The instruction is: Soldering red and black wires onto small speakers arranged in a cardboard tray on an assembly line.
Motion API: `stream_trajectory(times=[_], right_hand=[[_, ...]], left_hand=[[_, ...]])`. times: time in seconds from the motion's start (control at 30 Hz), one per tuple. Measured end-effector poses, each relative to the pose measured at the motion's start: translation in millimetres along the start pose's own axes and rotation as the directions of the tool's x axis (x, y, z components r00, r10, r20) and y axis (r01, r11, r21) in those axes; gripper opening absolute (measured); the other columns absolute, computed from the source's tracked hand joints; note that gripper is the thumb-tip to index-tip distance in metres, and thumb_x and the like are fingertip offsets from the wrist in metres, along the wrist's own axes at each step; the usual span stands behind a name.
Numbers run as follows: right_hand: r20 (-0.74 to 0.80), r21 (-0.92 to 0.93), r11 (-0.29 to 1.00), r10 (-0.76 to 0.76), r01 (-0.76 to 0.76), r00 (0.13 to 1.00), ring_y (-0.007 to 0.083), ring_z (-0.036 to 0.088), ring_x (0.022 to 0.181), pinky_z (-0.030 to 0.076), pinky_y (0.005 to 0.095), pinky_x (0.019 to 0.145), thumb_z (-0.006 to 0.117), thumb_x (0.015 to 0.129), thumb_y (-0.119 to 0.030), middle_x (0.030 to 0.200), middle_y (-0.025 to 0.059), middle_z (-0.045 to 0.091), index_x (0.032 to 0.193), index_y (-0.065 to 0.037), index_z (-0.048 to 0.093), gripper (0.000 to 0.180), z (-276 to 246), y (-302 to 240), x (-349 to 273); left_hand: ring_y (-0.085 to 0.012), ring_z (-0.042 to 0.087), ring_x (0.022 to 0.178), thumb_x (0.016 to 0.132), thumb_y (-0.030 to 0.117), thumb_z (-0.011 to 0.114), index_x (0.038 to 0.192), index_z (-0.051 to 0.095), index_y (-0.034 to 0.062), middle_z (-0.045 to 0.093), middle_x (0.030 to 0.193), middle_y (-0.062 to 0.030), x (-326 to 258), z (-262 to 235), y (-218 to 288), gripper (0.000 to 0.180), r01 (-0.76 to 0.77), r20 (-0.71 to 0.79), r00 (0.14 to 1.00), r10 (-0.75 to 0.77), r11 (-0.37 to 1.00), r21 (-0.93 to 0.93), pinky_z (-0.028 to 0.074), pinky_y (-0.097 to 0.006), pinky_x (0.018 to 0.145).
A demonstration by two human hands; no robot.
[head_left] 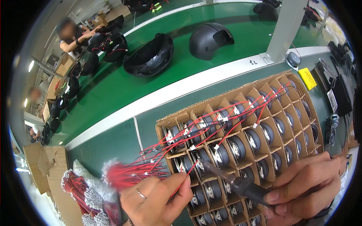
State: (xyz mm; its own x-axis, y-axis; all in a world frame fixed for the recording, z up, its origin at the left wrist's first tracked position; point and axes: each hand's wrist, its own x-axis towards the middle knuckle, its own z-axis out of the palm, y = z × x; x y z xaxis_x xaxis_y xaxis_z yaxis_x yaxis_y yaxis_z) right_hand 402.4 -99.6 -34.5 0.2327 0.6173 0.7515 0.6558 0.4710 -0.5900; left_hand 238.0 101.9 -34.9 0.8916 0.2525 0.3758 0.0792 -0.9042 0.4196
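My left hand [156, 197] pinches a thin red wire [194, 168] between thumb and fingertips. The wire rises to the terminal of a small round speaker [202, 158] in a cardboard divider box [177, 117]. My right hand [307, 186] grips a soldering iron [247, 188] by its black handle, its tip beside the wire's upper end; whether they touch is hard to tell. Speakers stand on edge in the box's compartments. Red and black wires with white connectors [225, 119] lie across the upper rows. A loose bundle of red wires [126, 174] lies left of the box.
More wire bundles [77, 186] with white ends lie at lower left near cardboard [37, 169]. Behind, a green conveyor [113, 90] carries black shells [149, 56]. A metal post [286, 32] rises at upper right, near a yellow sponge [308, 78] and a loose speaker [293, 59]. Other people work at far left.
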Motion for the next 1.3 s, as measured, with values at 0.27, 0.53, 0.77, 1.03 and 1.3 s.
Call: stream_trajectory(times=[0.27,0.53,0.77,1.03,1.3], right_hand=[[0.045,-0.002,0.999,0.041,-0.041,0.998,0.0182,0.068,0.058,0.057,0.0235,0.046,0.086,0.061,0.01,0.077,0.0155,0.065,0.068,-0.002,0.058,0.032,-4.3,-3.0,0.9],[0.009,-0.026,1.0,-0.013,0.014,1.0,0.0181,0.068,0.058,0.057,0.0238,0.045,0.085,0.062,0.009,0.078,0.0169,0.066,0.068,-0.002,0.057,0.03,-1.0,-0.2,0.2],[0.046,-0.014,0.999,-0.029,0.03,0.999,0.0185,0.069,0.059,0.059,0.0239,0.046,0.085,0.063,0.009,0.081,0.0184,0.066,0.068,-0.001,0.057,0.03,-4.2,0.4,1.2],[0.058,-0.018,1.0,-0.021,0.022,0.998,0.0186,0.069,0.061,0.06,0.0239,0.048,0.086,0.064,0.008,0.081,0.018,0.066,0.068,-0.001,0.057,0.03,-4.2,-0.2,0.7],[0.076,-0.03,0.999,0.02,-0.017,0.997,0.0186,0.07,0.062,0.061,0.024,0.049,0.086,0.064,0.007,0.081,0.0173,0.067,0.069,-0.002,0.058,0.03,-6.4,-5.4,2.3]], left_hand=[[-0.0186,0.067,0.06,0.079,0.001,0.086,0.093,0.077,0.0049,0.074,0.078,-0.0079,-0.3,0.0,0.4,0.017,0.0,0.003,1.0,0.0,1.0,0.006,0.051,-0.028,0.055],[-0.0183,0.066,0.059,0.078,0.001,0.086,0.093,0.077,0.0056,0.073,0.078,-0.0073,-0.3,0.3,0.4,0.018,-0.004,-0.004,1.0,0.004,1.0,0.009,0.051,-0.028,0.055],[-0.0179,0.066,0.058,0.078,0.002,0.086,0.093,0.077,0.0062,0.073,0.076,-0.0066,-0.3,0.2,0.2,0.017,-0.007,-0.005,1.0,0.007,1.0,0.02,0.05,-0.028,0.054],[-0.0173,0.065,0.058,0.078,0.002,0.086,0.092,0.077,0.0065,0.072,0.076,-0.0064,-0.7,0.7,0.1,0.017,-0.007,-0.005,1.0,0.007,1.0,0.02,0.049,-0.028,0.054],[-0.0162,0.064,0.056,0.079,0.002,0.086,0.092,0.077,0.0059,0.071,0.074,-0.006,0.2,0.6,1.6,0.017,-0.012,-0.01,1.0,0.012,1.0,0.006,0.048,-0.028,0.052]])
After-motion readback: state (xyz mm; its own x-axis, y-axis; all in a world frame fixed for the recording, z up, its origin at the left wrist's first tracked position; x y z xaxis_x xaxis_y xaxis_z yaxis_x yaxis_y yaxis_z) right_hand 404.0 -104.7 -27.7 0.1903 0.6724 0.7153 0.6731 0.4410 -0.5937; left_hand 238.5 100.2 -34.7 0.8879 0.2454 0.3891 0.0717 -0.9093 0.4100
